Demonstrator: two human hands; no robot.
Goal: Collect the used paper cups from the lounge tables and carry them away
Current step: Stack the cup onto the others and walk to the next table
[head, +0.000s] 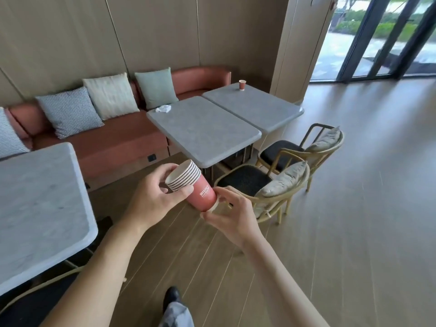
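Observation:
A stack of several nested red paper cups (200,191) is tilted in front of me, rims pointing up and left. My left hand (153,197) grips the stack around the rims, thumb on the near side. At the stack's base my right hand (230,214) holds it with curled fingers and thumb. One more red paper cup (242,85) stands upright on the far grey table (254,107), near its back edge by the sofa end.
A nearer grey table (203,131) carries a crumpled white napkin (163,108). A red sofa (113,140) with cushions runs along the wall. Two cane chairs (283,175) stand right of the tables. A marble table (40,204) is at my left. Wooden floor stretches toward the glass doors.

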